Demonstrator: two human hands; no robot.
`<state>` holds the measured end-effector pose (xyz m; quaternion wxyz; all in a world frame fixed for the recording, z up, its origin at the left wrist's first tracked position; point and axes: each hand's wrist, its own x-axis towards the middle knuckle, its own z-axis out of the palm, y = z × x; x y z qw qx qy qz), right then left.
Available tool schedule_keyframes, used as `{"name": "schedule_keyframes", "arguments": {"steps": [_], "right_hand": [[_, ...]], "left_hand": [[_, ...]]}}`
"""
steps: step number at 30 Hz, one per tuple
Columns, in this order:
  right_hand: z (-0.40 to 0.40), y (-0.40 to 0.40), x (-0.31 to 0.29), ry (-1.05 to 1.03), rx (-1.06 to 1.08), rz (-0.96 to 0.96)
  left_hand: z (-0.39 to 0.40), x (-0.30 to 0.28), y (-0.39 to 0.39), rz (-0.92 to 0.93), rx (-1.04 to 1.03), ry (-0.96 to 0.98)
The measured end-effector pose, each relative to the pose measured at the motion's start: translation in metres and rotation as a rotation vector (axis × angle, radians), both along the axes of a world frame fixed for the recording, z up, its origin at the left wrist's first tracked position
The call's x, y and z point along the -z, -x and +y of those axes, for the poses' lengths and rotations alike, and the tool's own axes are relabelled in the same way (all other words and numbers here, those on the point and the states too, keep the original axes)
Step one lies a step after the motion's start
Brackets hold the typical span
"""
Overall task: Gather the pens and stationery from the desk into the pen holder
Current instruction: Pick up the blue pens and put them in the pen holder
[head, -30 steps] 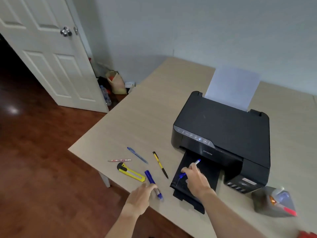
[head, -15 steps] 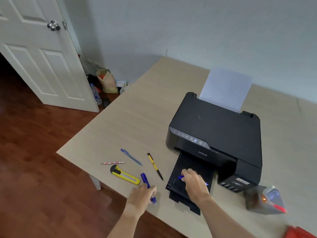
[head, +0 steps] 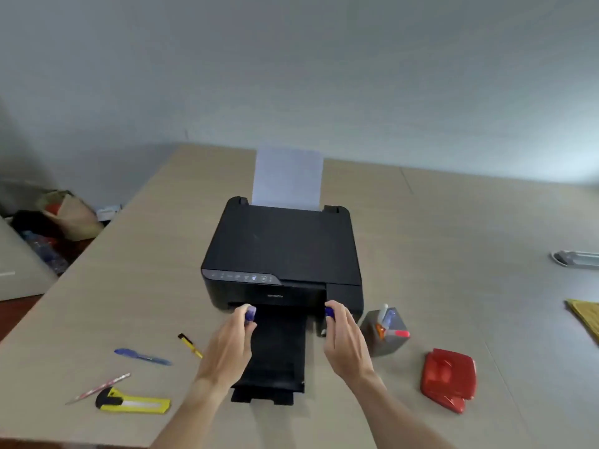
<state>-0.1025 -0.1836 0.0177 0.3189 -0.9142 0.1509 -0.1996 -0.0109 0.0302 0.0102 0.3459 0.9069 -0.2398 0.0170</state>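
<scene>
My left hand point(head: 230, 345) is closed around a blue marker point(head: 250, 312), whose tip sticks out above the fingers. My right hand point(head: 345, 341) grips a blue pen point(head: 329, 312) the same way. Both hands hover over the printer's output tray, lifted off the desk. The grey pen holder point(head: 387, 338) stands just right of my right hand, with a few pens in it. Left on the desk lie a yellow-black pen point(head: 190, 345), a blue pen point(head: 142, 356), a thin pink pencil point(head: 97, 388) and a yellow utility knife point(head: 133, 405).
A black printer point(head: 282, 254) with paper loaded sits mid-desk, its output tray point(head: 275, 361) extended toward me. A red hole punch point(head: 449, 379) lies right of the holder. Something yellow point(head: 586, 315) lies at the right edge. Bags and bottles sit on the floor at the left.
My left hand has picked the blue marker off the desk and risen with it. My right hand has lifted its blue pen from the tray. The view has swung right.
</scene>
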Motion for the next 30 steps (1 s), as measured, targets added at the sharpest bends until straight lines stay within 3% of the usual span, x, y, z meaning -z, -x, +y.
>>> {"name": "schedule_keyframes", "arguments": {"steps": [5,11,19,25,30], "right_hand": [[-0.068,0.035,-0.02,-0.211,0.353,-0.087],[-0.119,0.053,-0.027,-0.288,0.489,-0.131],[-0.136,0.045,-0.011,-0.299,0.466,-0.087],[-0.153,0.049,0.007,-0.241,0.321,0.192],[-0.166,0.059,0.018,-0.247,0.298,0.299]], "left_hand": [[-0.07,-0.006,0.025,0.146,0.183,0.062],[-0.137,-0.013,0.044,0.182,0.296,0.111],[-0.207,-0.028,0.053,0.182,0.269,0.277],[-0.242,-0.018,0.063,0.166,0.277,0.255],[-0.261,-0.007,0.07,0.244,0.277,0.209]]}}
